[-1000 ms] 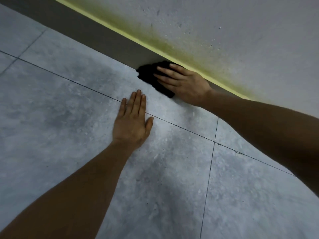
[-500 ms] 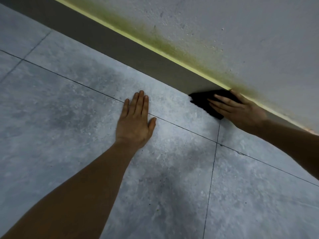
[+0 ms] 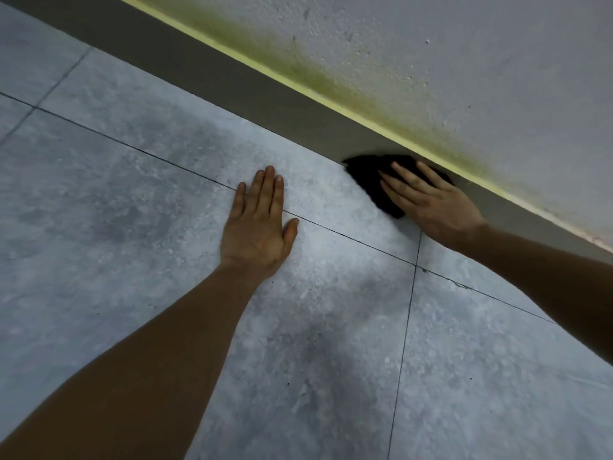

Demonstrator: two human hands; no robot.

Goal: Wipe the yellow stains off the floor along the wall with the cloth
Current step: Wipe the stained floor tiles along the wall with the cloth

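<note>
Now the right hand (image 3: 434, 207) presses flat on the cloth (image 3: 371, 180); the left hand (image 3: 258, 227) lies splayed, empty, nearby.

A: Location type?
B: Indoor room, exact kind undetermined. Evidence: grey tiled floor (image 3: 116, 200), dark skirting board (image 3: 232, 81), rough white plaster wall (image 3: 464, 61) with yellow-green staining (image 3: 298, 66).

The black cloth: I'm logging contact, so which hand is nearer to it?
Right. The right hand presses flat on the black cloth; the left hand lies flat on the floor tile, apart from it.
</note>
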